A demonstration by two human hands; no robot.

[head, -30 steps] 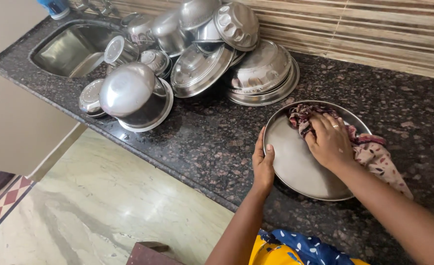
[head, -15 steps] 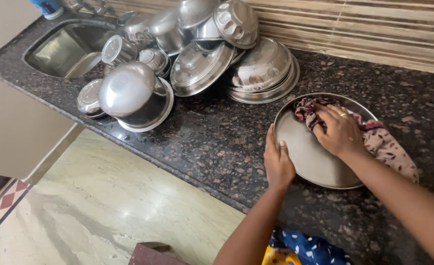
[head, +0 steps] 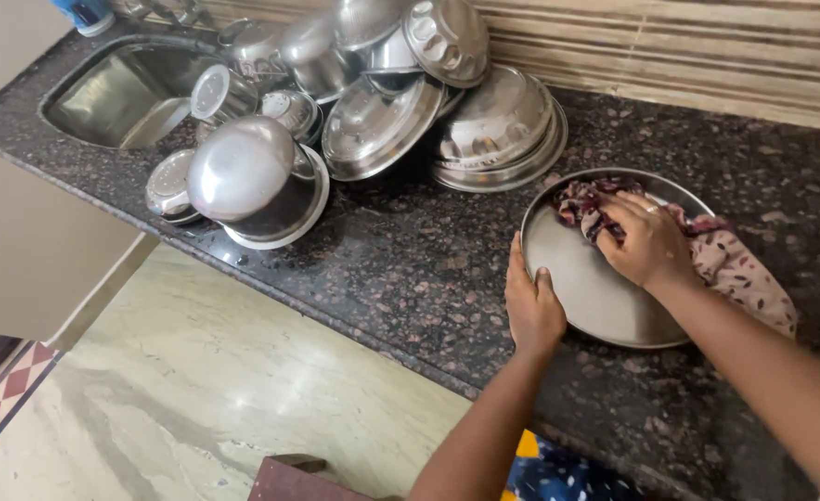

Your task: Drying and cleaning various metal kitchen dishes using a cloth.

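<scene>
At right of centre in the frame, the right hand [head: 646,243] presses a bunched maroon patterned cloth [head: 707,250] onto the upper part of a round steel plate [head: 595,288]. Its fingers are curled down over the fabric, gripping it. The left hand [head: 530,306] rests against the plate's left rim, fingers flat and thumb along the edge, steadying it without closing round it. The plate lies flat on the dark speckled granite counter [head: 410,278], and the loose end of the cloth trails off its right edge onto the stone.

The lower, bare part of the plate looks dull and dry, so the wiping seems well under way on this piece, though the part under the cloth is hidden.

Toward the upper middle and upper left, a heap of steel vessels [head: 382,111] leans together: lids, bowls and plates overturned, with an upturned round pot [head: 243,176] nearest the counter edge. These appear not yet wiped, so most of the work seems left. A steel sink [head: 122,93] sits at the upper left corner. Below the counter, pale marbled floor [head: 196,390] fills the lower left.
</scene>
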